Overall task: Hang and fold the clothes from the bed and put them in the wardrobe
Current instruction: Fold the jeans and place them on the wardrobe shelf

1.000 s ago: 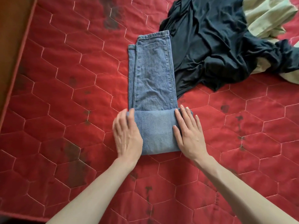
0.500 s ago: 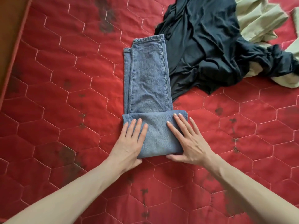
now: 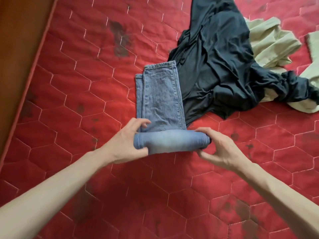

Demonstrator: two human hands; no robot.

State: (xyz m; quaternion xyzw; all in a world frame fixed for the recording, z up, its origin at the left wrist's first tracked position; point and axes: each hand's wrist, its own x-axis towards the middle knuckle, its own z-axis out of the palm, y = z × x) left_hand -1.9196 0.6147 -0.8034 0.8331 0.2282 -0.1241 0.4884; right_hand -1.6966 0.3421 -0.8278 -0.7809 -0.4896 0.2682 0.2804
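Blue jeans (image 3: 160,99) lie lengthwise on the red quilted bed (image 3: 72,94), their near end turned over into a thick fold (image 3: 170,141). My left hand (image 3: 127,140) grips the fold's left end, thumb underneath and fingers curled over the top. My right hand (image 3: 219,145) pinches the fold's right end between thumb and fingers. The fold is raised a little off the bed. The far cuffs of the jeans point away from me.
A crumpled dark garment (image 3: 224,69) lies right of the jeans, touching their right edge. Pale green clothing (image 3: 272,45) sits beyond it at the right. A brown wooden surface (image 3: 19,49) runs along the bed's left edge.
Both hands went from lying flat on the folded end to gripping its two sides. The fold has risen and rolled further along the jeans, leaving less length flat.
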